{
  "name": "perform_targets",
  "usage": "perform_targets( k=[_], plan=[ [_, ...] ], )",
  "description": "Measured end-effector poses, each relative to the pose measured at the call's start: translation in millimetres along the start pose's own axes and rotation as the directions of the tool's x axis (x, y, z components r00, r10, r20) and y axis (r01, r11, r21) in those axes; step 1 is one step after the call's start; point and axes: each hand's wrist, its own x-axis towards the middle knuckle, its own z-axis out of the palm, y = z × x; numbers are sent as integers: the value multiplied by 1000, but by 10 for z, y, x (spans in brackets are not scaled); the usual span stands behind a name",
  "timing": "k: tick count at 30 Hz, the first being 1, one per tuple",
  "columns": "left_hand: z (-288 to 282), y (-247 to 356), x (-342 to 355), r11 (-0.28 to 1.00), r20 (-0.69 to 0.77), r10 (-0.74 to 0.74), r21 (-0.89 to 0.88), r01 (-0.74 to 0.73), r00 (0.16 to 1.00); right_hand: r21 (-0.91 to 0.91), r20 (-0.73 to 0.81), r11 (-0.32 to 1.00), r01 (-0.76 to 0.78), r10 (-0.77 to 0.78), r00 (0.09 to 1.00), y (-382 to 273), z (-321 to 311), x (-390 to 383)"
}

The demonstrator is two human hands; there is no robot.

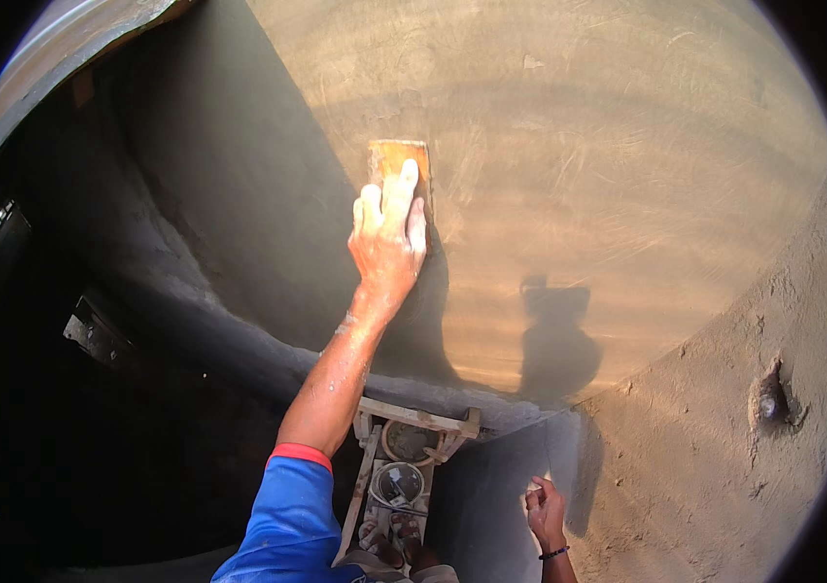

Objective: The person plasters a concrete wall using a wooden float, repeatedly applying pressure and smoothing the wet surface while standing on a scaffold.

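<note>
My left hand (389, 233) reaches up and forward, its fingers wrapped round a plastering float (399, 151), a flat rectangular orange-brown board. The float lies against the smooth grey plastered wall (569, 175), across the slanting edge between sunlight and shade. Low on the right, my right hand (546, 507), with a dark bead bracelet at the wrist, is closed beside the rough wall. A small pale bit shows at its fingertips, too small to name.
Below me stands a wooden scaffold (418, 416) with a bucket (399, 484) and a round mortar pan (411, 440); my feet are beside them. A pipe stub (771, 403) sticks out of the rough wall (686, 466) at right. Deep shadow fills the left.
</note>
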Motion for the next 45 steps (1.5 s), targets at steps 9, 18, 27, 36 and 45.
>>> perform_targets(
  k=[9, 18, 27, 36, 45],
  plan=[
    [-4, -1046, -506, 970, -98, -229, -110, 218, 968, -154, 160, 988, -20, 45, 986, -165, -30, -78],
    [-269, -1654, -207, 853, -338, -522, -231, 469, 783, -252, 187, 967, 44, 4, 982, -107, -122, 89],
    [-470, -552, 901, 994, -176, -95, -62, 86, 980, -173, 251, 943, 283, -236, 939, -533, 229, 275],
    [-118, -1247, -287, 852, -143, -508, -228, 471, 850, -251, 176, 930, 269, -229, 957, -212, 62, 171],
    [-750, -1818, 1082, 856, -339, -516, -215, 470, 786, -351, 167, 890, 292, -248, 954, -524, -72, 168]
  ],
)
